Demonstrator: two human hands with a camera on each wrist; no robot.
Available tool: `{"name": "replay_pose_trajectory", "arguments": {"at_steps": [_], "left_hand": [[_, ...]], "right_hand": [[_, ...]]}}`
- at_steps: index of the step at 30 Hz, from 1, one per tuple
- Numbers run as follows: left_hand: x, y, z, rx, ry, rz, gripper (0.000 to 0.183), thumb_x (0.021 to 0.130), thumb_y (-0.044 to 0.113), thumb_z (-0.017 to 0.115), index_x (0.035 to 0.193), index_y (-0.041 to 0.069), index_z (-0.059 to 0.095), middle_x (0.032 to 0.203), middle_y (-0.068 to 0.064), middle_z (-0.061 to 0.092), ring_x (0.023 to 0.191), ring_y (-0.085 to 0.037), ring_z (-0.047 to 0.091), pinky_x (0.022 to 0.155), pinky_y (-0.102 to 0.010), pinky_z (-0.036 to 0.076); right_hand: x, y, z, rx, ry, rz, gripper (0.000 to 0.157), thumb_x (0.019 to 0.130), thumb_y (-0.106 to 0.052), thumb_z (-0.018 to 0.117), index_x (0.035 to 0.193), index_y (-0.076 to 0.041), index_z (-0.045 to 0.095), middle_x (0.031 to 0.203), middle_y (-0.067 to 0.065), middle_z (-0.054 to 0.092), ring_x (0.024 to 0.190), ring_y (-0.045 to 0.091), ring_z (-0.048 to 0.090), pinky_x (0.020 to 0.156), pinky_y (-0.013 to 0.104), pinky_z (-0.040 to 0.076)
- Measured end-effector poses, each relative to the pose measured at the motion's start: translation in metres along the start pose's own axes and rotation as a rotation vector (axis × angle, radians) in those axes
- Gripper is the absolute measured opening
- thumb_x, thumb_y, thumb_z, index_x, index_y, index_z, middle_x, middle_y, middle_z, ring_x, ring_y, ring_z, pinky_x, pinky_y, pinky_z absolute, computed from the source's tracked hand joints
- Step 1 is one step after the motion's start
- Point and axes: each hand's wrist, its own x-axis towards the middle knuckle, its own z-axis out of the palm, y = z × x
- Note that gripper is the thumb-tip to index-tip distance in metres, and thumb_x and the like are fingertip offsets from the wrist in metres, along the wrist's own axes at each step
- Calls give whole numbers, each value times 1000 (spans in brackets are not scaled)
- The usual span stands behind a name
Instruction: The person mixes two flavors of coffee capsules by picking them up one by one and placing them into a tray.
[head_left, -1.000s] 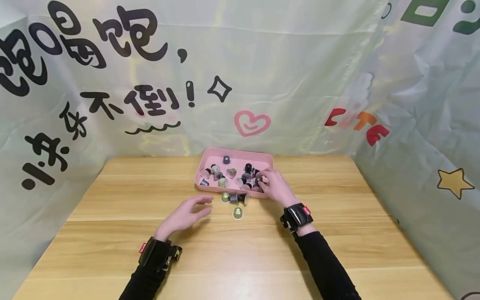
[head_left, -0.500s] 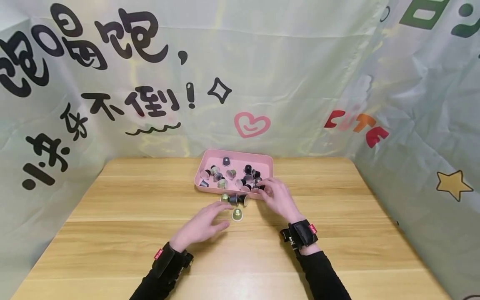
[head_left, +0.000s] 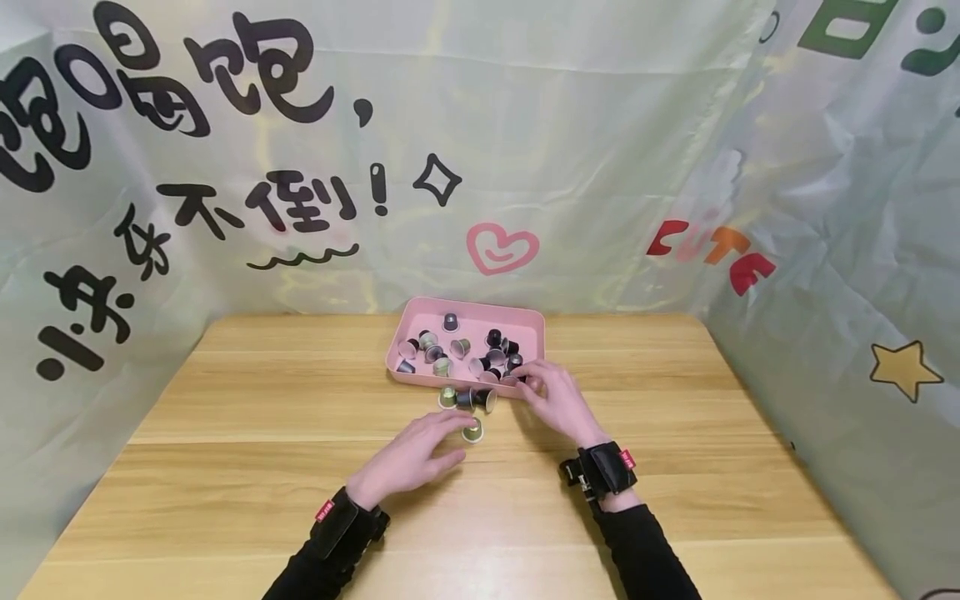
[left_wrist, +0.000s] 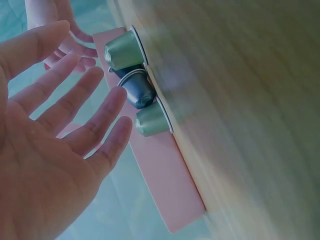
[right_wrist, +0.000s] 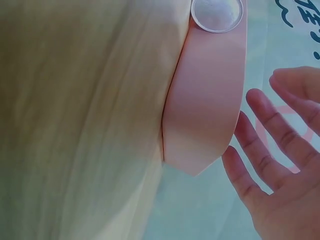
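Note:
My left hand (head_left: 408, 454) reaches in low over the table with fingers extended and nothing in them. Its fingertips overlap a green coffee capsule (head_left: 472, 431) standing on the wood. Behind that one, another green capsule (head_left: 447, 397), a dark blue capsule (head_left: 465, 399) and a black capsule (head_left: 486, 401) sit in a row before the pink tray (head_left: 506, 311). At the tray's front right rim is my right hand (head_left: 558, 404), fingers loosely bent. The right wrist view shows those fingers beside the tray wall (right_wrist: 207, 100), holding nothing.
Several dark and green capsules lie inside the tray, some upright, some tipped over, among them a dark capsule (head_left: 451, 322) near the back wall. The wooden table (head_left: 247, 392) ends against a printed cloth backdrop (head_left: 585, 167) behind and at both sides.
My left hand has moved right, toward the single green capsule in front. My right hand has drawn slightly back from inside the tray to its front right rim.

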Motion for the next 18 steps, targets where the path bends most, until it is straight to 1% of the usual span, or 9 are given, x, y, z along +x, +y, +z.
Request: {"name": "replay_pose_trajectory", "arguments": {"at_steps": [4, 7, 13, 18], "left_hand": [[-1, 1, 0, 6, -8, 16, 50, 96, 17, 66, 143, 7, 53, 149, -17, 53, 139, -38, 49, 116, -64, 36], [-2, 1, 1, 23, -14, 20, 49, 96, 18, 65, 142, 8, 53, 148, -15, 55, 138, -36, 50, 116, -61, 38], [-1, 2, 2, 34, -12, 17, 48, 96, 19, 66, 142, 11, 54, 147, -12, 56, 137, -33, 52, 115, -60, 39], [-1, 2, -1, 29, 0, 32, 48, 96, 18, 66, 142, 9, 54, 146, -13, 57, 136, -33, 53, 114, -59, 41]], "right_hand": [[-3, 1, 3, 11, -7, -14, 20, 90, -5, 69, 109, -6, 73, 106, 11, 74, 91, 26, 67, 84, 47, 57], [-5, 2, 6, 16, -11, -22, 20, 89, -5, 70, 108, -8, 74, 107, 10, 74, 98, 29, 69, 88, 49, 58], [-5, 2, 7, 34, -7, -31, 22, 89, -5, 71, 110, -10, 75, 108, 8, 75, 101, 28, 70, 91, 52, 58], [-4, -1, 5, 49, -21, -29, 22, 89, -3, 70, 110, -8, 74, 108, 10, 75, 103, 29, 70, 92, 51, 58]]}}
